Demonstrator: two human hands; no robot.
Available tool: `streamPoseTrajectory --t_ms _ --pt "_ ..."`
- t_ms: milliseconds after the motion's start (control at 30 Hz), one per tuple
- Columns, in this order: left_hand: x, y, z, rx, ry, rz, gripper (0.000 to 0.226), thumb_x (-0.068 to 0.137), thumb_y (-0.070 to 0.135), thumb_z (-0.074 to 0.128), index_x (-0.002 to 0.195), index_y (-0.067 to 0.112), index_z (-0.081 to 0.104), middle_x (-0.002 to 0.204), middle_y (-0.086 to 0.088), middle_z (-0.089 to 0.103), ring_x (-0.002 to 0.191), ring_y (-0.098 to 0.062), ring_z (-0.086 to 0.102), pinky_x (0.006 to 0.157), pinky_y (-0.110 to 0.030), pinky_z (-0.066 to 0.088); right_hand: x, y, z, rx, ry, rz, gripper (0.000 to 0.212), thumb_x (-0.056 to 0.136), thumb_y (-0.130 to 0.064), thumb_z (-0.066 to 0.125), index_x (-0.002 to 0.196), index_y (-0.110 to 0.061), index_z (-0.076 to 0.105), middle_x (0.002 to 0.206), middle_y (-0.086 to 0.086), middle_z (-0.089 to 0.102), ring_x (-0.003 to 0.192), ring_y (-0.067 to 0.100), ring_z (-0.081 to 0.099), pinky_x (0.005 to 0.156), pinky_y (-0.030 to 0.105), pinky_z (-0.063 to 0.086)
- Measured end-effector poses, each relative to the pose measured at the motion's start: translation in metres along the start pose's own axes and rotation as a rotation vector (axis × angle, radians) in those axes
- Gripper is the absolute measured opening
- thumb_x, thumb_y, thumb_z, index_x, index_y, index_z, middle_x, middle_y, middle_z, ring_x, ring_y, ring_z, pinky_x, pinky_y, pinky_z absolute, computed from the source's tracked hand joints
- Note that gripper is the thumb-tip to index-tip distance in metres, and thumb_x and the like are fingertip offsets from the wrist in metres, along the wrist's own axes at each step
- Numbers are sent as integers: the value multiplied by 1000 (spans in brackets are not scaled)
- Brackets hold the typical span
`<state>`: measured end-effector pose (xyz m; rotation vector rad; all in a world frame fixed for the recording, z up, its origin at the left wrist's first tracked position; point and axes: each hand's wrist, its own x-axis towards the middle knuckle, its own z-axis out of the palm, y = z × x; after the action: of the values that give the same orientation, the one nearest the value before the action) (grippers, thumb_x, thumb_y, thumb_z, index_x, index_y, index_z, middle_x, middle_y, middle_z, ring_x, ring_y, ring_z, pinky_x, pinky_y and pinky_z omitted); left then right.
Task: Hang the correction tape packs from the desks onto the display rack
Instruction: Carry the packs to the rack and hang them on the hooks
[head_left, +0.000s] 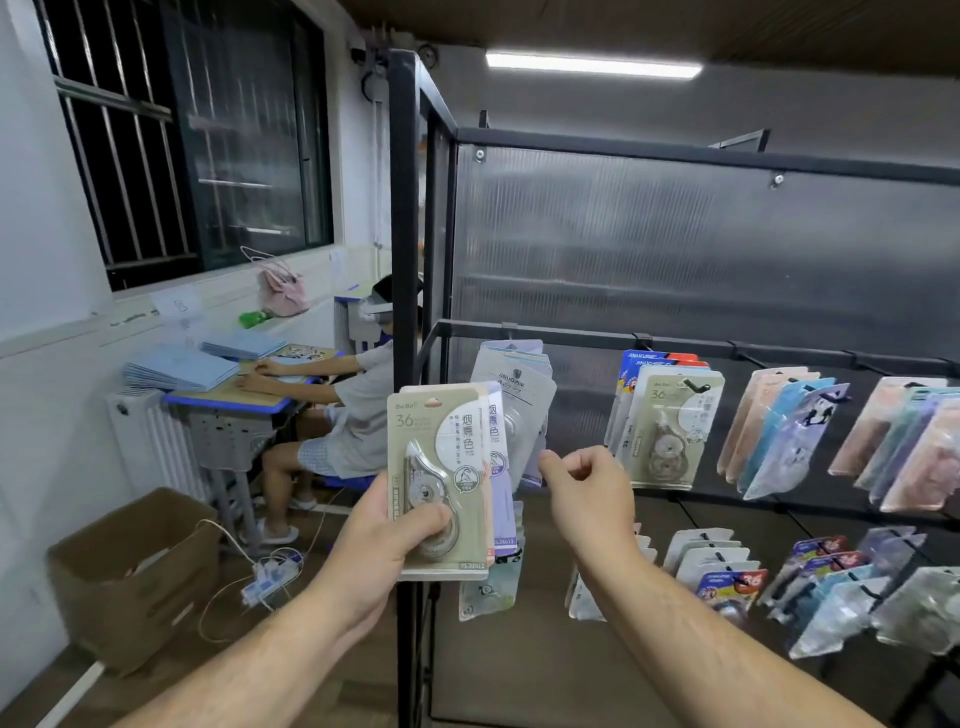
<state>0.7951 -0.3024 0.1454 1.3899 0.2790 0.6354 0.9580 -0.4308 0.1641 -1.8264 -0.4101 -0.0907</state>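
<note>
Both forearms reach forward. The left hand (384, 540) grips correction tape packs (436, 447), thumb across the front; the right hand (592, 493) is curled, holding nothing.

Place: a makeshift stationery shop, part store display and part workroom.
Display: black metal display rack (571, 336) across the right half of the frame, its hooks hung with rows of carded correction tape packs (670, 431).
Work area: blue-edged school-type counter (244, 392) at left centre, stacked with blue booklets (176, 369), where a person (363, 410) sits.
Surroundings: barred window (156, 130) at upper left, cardboard box (135, 571) on the floor at lower left, tube light (592, 65) at the top.
</note>
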Motion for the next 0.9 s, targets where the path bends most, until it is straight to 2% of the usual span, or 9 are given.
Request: streamPoseTrajectory --t_ms 100,200,267,400,467,567,667,800,900 --pt "1 -2 4 -14 -18 5 66 57 26 79 120 14 62 110 -6 78 98 -18 74 76 -25 59 -11 -1 -4 190 -125 25 35 92 -29 70 65 -10 57 61 -7 58 62 15 51 64 32 43" --pt "3 -6 9 -26 -9 12 56 64 16 77 118 13 61 107 -5 78 94 -16 74 74 -24 59 -24 -3 -8 346 -298 36 26 94 -27 71 77 -8 68 70 -3 69 63 18 57 60 33 51" --pt "4 -9 12 -23 -1 12 50 71 13 70 120 14 61 110 -5 78 99 -18 74 78 -27 59 -32 -4 -10 326 -260 -25 20 86 -35 77 87 -18 66 77 -7 68 69 16 60 68 39 55" --pt "3 -15 19 9 -15 18 56 75 17 75 128 19 58 120 -6 75 110 -22 72 91 -38 57 -45 -6 -14 153 -209 -204 39 70 -47 83 90 -25 58 89 -2 62 75 7 58 70 16 46" --pt "2 -18 22 55 -69 24 60 78 19 78 133 21 54 125 -3 73 116 -19 69 97 -38 55 -49 -9 -12 42 -258 -252 41 63 -53 80 84 -26 59 89 -3 59 75 5 56 68 13 43" --pt "-1 -19 22 51 -109 33 70 76 28 80 139 23 49 130 -1 70 122 -18 66 102 -37 52 -47 -12 -9 22 -255 -188 39 68 -36 91 87 -25 59 83 -7 58 67 1 51 67 17 42" --pt "-3 -18 20 15 -133 16 74 74 32 81 140 22 48 131 -2 69 121 -17 67 96 -33 56 -44 -14 -10 116 -292 -120 37 72 -23 92 89 -19 59 74 -12 59 59 -3 48 63 17 44" --pt "-5 -17 18 1 -118 -22 59 80 23 79 132 19 53 122 -7 73 112 -24 71 88 -35 59 -38 -15 -12 127 -364 -97 27 83 -15 82 75 -8 58 63 -5 57 53 4 47 53 15 42" --pt "-6 -14 19 -21 -71 -51 46 89 28 75 129 16 55 118 -8 75 107 -26 73 81 -34 61 -33 -15 -13 139 -373 -69 29 87 -13 78 72 -13 54 61 -6 56 53 6 48 52 17 42"
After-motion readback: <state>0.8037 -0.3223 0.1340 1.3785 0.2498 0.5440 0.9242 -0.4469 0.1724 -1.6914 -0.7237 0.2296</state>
